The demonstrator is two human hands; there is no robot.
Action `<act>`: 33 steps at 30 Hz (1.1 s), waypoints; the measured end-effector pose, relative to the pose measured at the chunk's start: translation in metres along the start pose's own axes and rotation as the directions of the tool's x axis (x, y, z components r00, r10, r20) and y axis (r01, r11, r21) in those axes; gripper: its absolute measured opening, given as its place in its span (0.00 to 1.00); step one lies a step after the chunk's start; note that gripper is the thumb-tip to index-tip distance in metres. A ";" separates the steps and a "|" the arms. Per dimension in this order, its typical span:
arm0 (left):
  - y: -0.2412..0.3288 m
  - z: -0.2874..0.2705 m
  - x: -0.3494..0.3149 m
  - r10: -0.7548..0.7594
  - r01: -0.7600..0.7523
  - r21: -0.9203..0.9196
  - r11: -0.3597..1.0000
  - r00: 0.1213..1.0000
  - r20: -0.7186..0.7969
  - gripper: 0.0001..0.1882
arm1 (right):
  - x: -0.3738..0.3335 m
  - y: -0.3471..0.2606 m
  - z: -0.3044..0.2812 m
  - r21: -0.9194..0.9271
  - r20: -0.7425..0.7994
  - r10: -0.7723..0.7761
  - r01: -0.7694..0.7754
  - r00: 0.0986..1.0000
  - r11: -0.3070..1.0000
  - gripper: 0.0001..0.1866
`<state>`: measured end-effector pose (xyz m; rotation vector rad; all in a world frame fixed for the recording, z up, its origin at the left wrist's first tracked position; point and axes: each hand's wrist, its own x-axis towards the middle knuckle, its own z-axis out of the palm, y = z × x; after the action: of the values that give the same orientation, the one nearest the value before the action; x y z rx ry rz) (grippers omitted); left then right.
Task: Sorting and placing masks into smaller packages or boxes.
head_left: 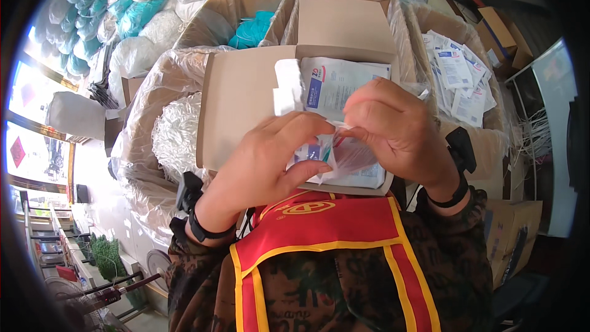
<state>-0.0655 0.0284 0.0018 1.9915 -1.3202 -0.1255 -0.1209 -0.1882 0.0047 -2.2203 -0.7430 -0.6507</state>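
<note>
Over an open cardboard box (227,104), both hands grip a small clear plastic bag (353,158) with a bit of red near its top edge. My left hand (267,154) pinches the bag's left side between thumb and fingers; something white and blue shows through beside the thumb. At the bag's upper edge, my right hand (396,129) is closed with its fingertips pressed together. Flat white packets (347,80) with blue and red print lie in the box below. A white folded strip (287,80) rests by the box's left inner side.
Plastic-lined cartons surround the box. One holds a white stringy bundle (178,132), another a teal bundle (252,29), and the right one loose white packets (461,74). Filled white and teal bags (141,15) are piled at the far left. A closed carton (513,240) stands at the lower right.
</note>
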 end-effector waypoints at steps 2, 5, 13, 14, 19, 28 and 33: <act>-0.001 0.005 -0.002 -0.124 0.131 -0.192 0.973 0.991 0.047 0.15 | 0.001 -0.002 0.001 0.057 -0.010 0.003 -0.002 1.000 0.998 0.08; -0.017 0.019 -0.008 -0.144 0.135 -0.412 0.901 0.990 0.010 0.17 | -0.003 0.007 -0.002 0.084 -0.022 0.024 -0.022 0.999 0.996 0.08; -0.009 0.026 -0.012 -0.257 0.317 -0.766 0.560 0.945 0.204 0.30 | -0.005 0.010 0.006 0.144 -0.100 0.112 -0.097 0.989 0.985 0.09; -0.011 0.028 -0.012 -0.256 0.318 -0.765 0.560 0.945 0.206 0.30 | -0.006 0.009 0.008 0.108 -0.124 0.126 -0.112 0.984 0.988 0.09; -0.012 0.033 -0.012 -0.255 0.306 -0.868 0.391 0.942 0.217 0.35 | -0.007 0.010 0.019 -0.098 -0.102 -0.015 0.005 0.995 0.995 0.07; -0.020 0.055 -0.007 -0.295 0.196 -0.677 0.709 0.955 -0.032 0.35 | -0.011 0.003 0.020 -0.075 -0.080 -0.028 0.022 0.996 0.997 0.06; -0.018 0.051 -0.008 -0.218 0.175 -0.650 0.739 0.976 0.014 0.28 | -0.013 -0.001 0.026 -0.156 -0.063 -0.080 0.069 0.995 0.985 0.06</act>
<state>-0.0782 0.0120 -0.0491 1.4981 -0.8478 -0.5447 -0.1248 -0.1723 -0.0200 -2.3053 -0.7663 -0.8427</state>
